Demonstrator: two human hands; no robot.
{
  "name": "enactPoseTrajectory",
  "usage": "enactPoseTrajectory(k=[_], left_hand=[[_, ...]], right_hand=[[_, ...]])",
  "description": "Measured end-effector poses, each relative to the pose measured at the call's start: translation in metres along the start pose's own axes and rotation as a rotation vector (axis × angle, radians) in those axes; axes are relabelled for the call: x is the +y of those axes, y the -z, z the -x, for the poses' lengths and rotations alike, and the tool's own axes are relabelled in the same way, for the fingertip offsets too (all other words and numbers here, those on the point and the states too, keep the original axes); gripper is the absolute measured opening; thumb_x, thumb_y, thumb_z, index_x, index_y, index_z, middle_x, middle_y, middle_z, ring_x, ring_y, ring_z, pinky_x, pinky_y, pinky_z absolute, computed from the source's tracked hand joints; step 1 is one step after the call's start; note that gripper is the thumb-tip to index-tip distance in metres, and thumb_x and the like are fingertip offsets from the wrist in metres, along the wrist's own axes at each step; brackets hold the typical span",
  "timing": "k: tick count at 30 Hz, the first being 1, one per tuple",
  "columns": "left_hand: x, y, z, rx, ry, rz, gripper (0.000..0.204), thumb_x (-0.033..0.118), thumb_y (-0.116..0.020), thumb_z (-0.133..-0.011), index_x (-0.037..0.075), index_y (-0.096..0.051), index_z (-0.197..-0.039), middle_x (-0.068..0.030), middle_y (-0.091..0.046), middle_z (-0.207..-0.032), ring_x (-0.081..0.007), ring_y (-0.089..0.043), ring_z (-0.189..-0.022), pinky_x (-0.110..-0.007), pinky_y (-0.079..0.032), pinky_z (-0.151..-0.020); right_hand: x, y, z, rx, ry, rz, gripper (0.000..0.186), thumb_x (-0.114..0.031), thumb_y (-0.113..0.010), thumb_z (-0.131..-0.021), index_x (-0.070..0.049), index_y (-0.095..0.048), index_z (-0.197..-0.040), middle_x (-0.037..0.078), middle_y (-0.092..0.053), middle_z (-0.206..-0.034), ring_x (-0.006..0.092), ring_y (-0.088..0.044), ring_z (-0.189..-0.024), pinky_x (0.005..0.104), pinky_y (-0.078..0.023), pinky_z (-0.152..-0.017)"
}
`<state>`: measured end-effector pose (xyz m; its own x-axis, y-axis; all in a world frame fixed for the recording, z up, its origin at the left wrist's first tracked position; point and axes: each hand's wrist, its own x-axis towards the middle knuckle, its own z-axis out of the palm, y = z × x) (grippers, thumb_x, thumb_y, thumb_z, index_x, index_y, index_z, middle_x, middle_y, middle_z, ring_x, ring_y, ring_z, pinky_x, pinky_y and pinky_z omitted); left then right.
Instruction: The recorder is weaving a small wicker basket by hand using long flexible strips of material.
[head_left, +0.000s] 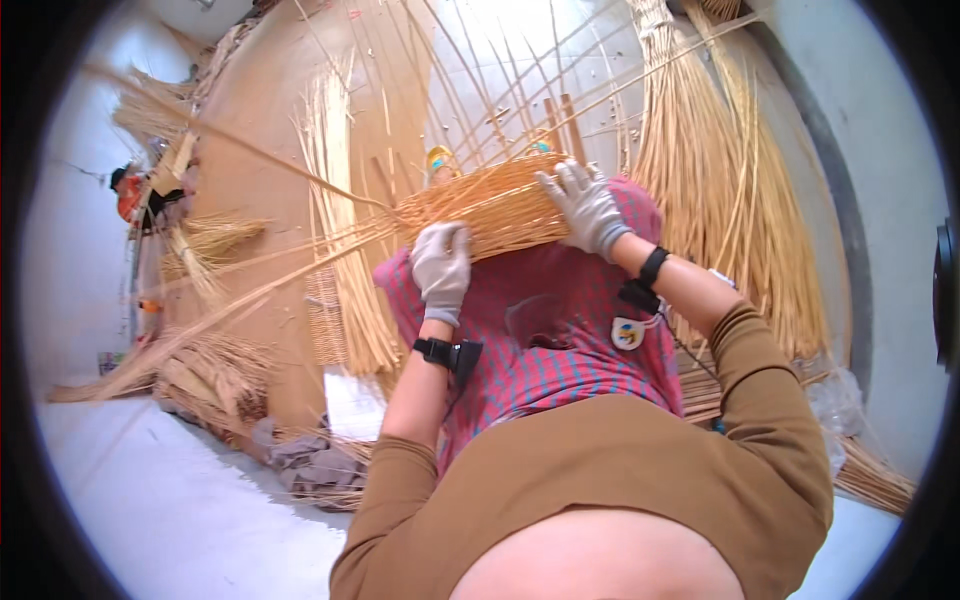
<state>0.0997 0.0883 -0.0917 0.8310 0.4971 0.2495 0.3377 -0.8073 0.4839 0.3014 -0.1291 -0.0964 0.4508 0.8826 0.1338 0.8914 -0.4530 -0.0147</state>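
Note:
A partly woven wicker basket (492, 205) rests above my checked cloth-covered lap (540, 360), with long loose rods (300, 185) fanning from its left end and upward. My left hand (441, 270), in a pale knit glove, grips the lower left edge of the weave. My gloved right hand (588, 212) holds the right end, fingers bent over the top. Two short wooden sticks (566, 120) stand behind that end. Yellow footwear (438, 158) shows just beyond the basket. Both wrists carry black straps with small devices.
Long bundles of pale rods lie right (730, 210) and left (345, 230) of me. More straw heaps (215, 385) and grey cloth (315, 465) lie lower left. An orange and black shape (130, 200), too small to make out, is by the left wall. A wall (890, 300) curves along the right.

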Motion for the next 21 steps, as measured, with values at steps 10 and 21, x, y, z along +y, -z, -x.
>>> enactPoseTrajectory(k=[10,21], left_hand=[[-0.039,0.012,0.046,0.11,0.174,-0.135,0.04,0.017,-0.074,-0.088,0.01,-0.06,-0.125,-0.0189,-0.071,-0.112,-0.037,-0.07,-0.099,-0.045,-0.054,-0.089],[0.002,-0.002,-0.003,0.101,0.068,0.332,0.022,0.007,-0.071,-0.092,0.004,-0.067,-0.114,-0.0098,-0.068,-0.101,-0.0195,-0.067,-0.079,-0.033,-0.055,-0.075]], right_hand=[[0.0,0.011,-0.004,-0.096,-0.057,0.124,0.095,-0.052,-0.079,-0.077,-0.018,-0.038,-0.155,0.014,-0.046,-0.153,0.0318,-0.039,-0.145,0.0509,-0.028,-0.119],[-0.058,0.045,-0.075,0.555,0.232,-0.453,0.015,-0.028,-0.065,-0.091,-0.016,-0.072,-0.096,0.004,-0.069,-0.099,0.0256,-0.066,-0.101,0.0392,-0.051,-0.085]])
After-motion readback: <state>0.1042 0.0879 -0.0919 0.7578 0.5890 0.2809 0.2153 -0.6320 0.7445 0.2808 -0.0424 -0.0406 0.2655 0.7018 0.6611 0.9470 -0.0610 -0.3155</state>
